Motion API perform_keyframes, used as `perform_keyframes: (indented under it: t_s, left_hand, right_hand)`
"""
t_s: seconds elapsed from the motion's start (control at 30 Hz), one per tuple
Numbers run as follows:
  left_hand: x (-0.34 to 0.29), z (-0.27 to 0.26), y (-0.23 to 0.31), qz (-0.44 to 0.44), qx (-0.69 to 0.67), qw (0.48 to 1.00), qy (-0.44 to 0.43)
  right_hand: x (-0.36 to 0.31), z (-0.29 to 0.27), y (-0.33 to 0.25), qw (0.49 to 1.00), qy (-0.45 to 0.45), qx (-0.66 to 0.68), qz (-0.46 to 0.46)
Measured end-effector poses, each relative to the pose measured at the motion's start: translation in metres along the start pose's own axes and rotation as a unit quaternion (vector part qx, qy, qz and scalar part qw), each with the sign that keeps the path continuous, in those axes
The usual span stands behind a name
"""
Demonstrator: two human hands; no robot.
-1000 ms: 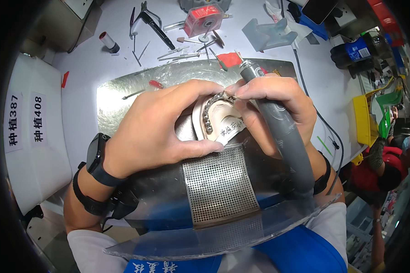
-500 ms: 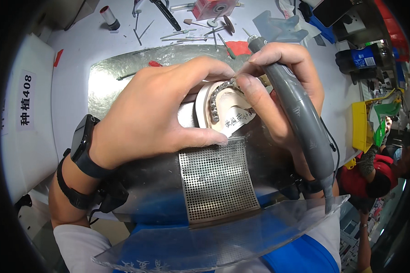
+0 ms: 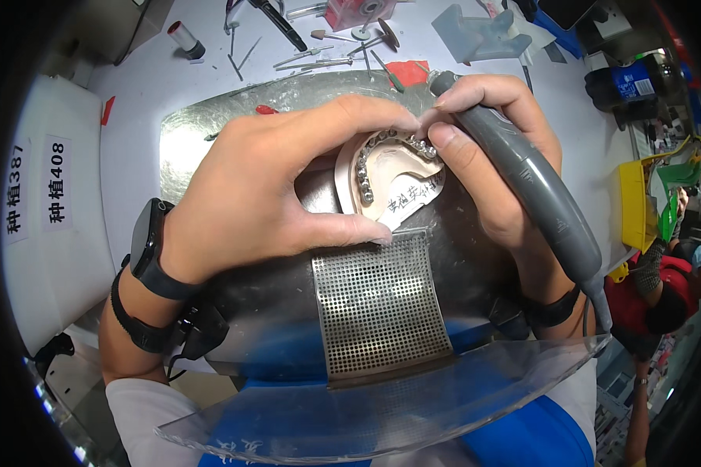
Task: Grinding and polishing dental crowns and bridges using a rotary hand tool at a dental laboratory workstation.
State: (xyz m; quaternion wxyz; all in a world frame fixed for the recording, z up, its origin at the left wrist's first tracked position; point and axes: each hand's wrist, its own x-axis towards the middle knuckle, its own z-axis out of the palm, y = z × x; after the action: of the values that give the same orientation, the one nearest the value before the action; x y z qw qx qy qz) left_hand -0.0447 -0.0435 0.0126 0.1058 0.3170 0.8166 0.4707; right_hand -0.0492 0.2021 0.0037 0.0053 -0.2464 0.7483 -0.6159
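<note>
My left hand [image 3: 257, 183] grips a pale plaster dental model [image 3: 393, 173] between thumb and fingers. Along the model's arch runs a shiny metal dental framework [image 3: 364, 173]; handwriting marks the flat part inside the arch. Closed around a grey rotary handpiece [image 3: 537, 183], my right hand [image 3: 498, 148] is at the model's right side. The handpiece slants, its nose end at the top and its cable end toward the lower right. My right thumb and fingertips are close to the framework's right end; whether they touch it is hard to tell.
A perforated metal plate [image 3: 382, 311] lies in front of the model. Burs and a grinding wheel [image 3: 388, 33] lie behind the metal work surface [image 3: 183, 156]. A clear curved shield [image 3: 382, 424] crosses the bottom. A grey-blue stand [image 3: 479, 35] and a dark bottle [image 3: 627, 86] are at right.
My right thumb has drawn back from the model, showing more of the framework's right side. The handpiece's thin tip, seen before, no longer shows clearly. The whole view has shifted slightly.
</note>
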Motion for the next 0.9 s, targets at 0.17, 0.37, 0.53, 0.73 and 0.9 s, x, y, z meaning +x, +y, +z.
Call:
perform_keyframes:
  t_s: [0.17,0.37,0.53,0.73,0.9]
  left_hand:
    - [0.0042,0.0010,0.0025,0.016,0.025,0.999,0.015]
    - [0.0029,0.0000,0.0042,0.012,0.016,1.000,0.016]
    - [0.0025,-0.0017,0.0019,0.017,0.023,1.000,0.006]
    - [0.0032,-0.0017,0.0045,0.006,0.018,1.000,0.002]
    - [0.0021,0.0000,0.0058,0.002,0.018,1.000,0.004]
  right_hand:
    - [-0.0024,-0.0035,-0.0029,1.000,-0.003,-0.012,-0.005]
    - [-0.0019,-0.0008,-0.0042,1.000,0.005,-0.018,-0.024]
    - [-0.0019,-0.0009,-0.0018,0.999,0.002,-0.017,-0.027]
    - [-0.0015,-0.0009,-0.0036,0.999,0.004,-0.025,-0.031]
    - [-0.0022,-0.0014,-0.0026,1.000,0.002,-0.017,-0.020]
